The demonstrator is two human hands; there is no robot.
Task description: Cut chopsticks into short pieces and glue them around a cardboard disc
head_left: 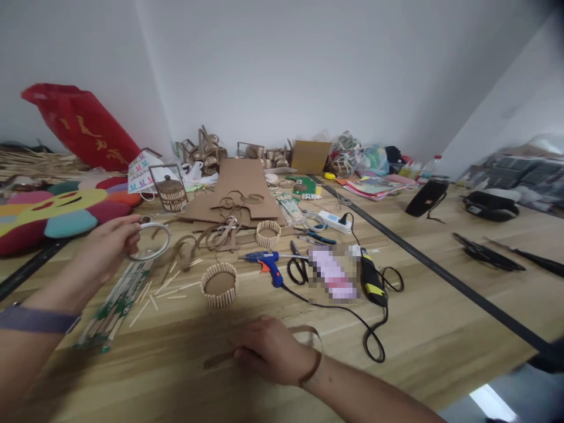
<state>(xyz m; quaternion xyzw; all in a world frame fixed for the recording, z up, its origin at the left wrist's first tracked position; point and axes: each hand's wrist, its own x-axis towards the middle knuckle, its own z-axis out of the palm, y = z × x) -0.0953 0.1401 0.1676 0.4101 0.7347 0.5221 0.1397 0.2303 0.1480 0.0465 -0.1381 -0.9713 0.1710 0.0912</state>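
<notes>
My left hand (pixel 113 244) is raised at the left, its fingers pinched on a thin pale ring that looks like a roll of tape (pixel 168 239). My right hand (pixel 275 351) is low over the front of the table, closed on a brown strip (pixel 217 359). One end of that strip pokes out to the left of the fingers, and the rest curls up beside the wrist. Beyond the right hand stands a small round basket of short wooden sticks (pixel 220 285). A second stick basket (pixel 268 234) sits farther back. Loose stick pieces (pixel 170 289) lie between the hands.
A blue glue gun (pixel 269 261), black scissors (pixel 298 267) and a black-and-yellow tool (pixel 372 281) with cords lie mid-table. Bagged sticks (pixel 115 302) are beside my left forearm. Cardboard (pixel 242 182), brown strips (pixel 185 249) and a flower cushion (pixel 70 220) are farther back.
</notes>
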